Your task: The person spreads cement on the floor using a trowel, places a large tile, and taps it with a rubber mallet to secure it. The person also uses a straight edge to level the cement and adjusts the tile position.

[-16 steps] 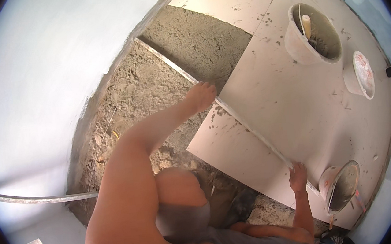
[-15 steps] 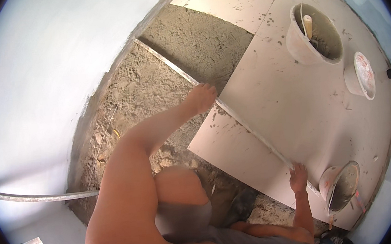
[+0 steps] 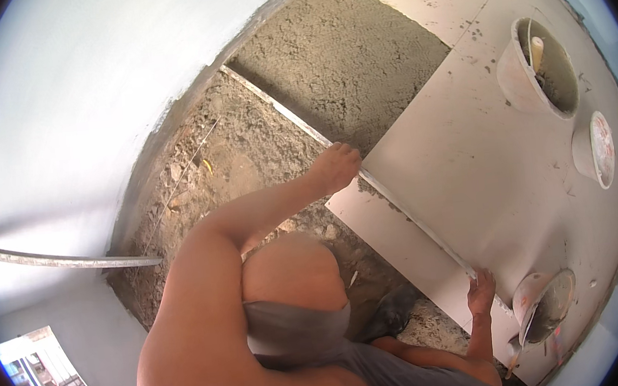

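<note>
Left hand [image 3: 336, 168]: gripping a long bar [image 3: 416, 222]
Right hand [image 3: 481, 292]: holding its nearer end
Grey mortar [image 3: 356, 62]: lying beyond the left hand

Long bar [image 3: 278, 109] is toned off-white, smudged grey. Mortar [image 3: 354, 47] is coloured grey-brown, stippled all over. Floor tiles [image 3: 462, 156] are tinted pinkish beige, dotted with dark specks. Wall [image 3: 79, 118] is coloured pale blue-white. Shorts [image 3: 300, 331] are dyed grey. Small pail [image 3: 602, 151] is blotched red on white.
</note>
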`<state>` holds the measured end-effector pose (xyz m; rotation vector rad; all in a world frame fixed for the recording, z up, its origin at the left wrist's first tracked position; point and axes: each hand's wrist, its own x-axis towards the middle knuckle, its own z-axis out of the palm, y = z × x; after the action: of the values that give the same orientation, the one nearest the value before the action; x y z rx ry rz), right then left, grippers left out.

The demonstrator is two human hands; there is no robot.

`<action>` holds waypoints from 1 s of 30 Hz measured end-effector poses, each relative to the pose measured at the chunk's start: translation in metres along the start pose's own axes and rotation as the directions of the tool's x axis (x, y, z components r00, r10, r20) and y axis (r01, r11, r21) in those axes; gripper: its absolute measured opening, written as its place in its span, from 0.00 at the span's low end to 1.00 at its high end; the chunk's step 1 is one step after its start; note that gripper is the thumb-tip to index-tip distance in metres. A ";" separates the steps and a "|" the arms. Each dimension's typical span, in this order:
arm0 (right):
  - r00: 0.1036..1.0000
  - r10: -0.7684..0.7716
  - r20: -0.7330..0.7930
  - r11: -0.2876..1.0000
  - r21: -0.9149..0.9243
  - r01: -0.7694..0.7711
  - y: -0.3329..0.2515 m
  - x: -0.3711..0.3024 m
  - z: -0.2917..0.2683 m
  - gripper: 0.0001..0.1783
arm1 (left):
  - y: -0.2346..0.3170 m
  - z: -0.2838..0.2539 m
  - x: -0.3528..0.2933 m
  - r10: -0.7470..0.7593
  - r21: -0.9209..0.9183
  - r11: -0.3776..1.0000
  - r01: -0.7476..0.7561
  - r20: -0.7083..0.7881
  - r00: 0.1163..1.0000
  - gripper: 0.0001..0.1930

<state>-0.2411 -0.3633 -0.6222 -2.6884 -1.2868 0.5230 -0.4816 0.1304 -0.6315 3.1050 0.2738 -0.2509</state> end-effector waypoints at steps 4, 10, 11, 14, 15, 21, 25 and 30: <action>1.000 -0.023 0.004 0.998 -0.054 0.023 0.003 -0.007 0.005 0.16 | 0.007 -0.003 -0.014 -0.018 -0.013 1.000 0.018 0.026 1.000 0.12; 1.000 -0.022 -0.014 0.988 -0.156 0.019 0.020 -0.018 0.024 0.20 | 0.012 0.000 -0.027 -0.015 -0.018 1.000 0.015 -0.006 1.000 0.12; 0.999 -0.035 -0.029 0.988 -0.151 0.031 0.024 -0.021 0.027 0.20 | 0.014 0.000 -0.030 -0.008 -0.021 1.000 0.007 -0.017 1.000 0.12; 0.998 -0.044 -0.039 0.991 -0.132 0.039 0.025 -0.025 0.022 0.19 | 0.016 -0.003 -0.032 -0.012 -0.059 0.998 0.015 0.048 0.999 0.12; 0.999 -0.045 -0.028 0.994 -0.106 0.042 0.017 -0.020 0.021 0.19 | 0.012 -0.002 -0.037 -0.017 -0.045 0.999 0.020 0.085 0.996 0.13; 0.999 -0.023 -0.041 0.998 -0.065 0.020 0.007 -0.019 0.007 0.20 | -0.016 0.003 -0.051 -0.034 -0.059 0.998 0.030 -0.066 0.997 0.14; 0.999 -0.027 -0.042 0.997 -0.075 0.024 0.004 -0.017 0.006 0.20 | -0.023 0.009 -0.053 -0.064 -0.051 0.997 0.064 -0.014 0.998 0.13; 0.999 -0.034 -0.042 0.995 -0.093 0.030 0.010 -0.024 0.007 0.20 | -0.013 0.003 -0.054 -0.032 -0.067 0.997 0.031 -0.014 0.999 0.11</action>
<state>-0.2504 -0.3880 -0.6253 -2.7313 -1.3722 0.4089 -0.5371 0.1334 -0.6257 3.0394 0.3245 -0.2145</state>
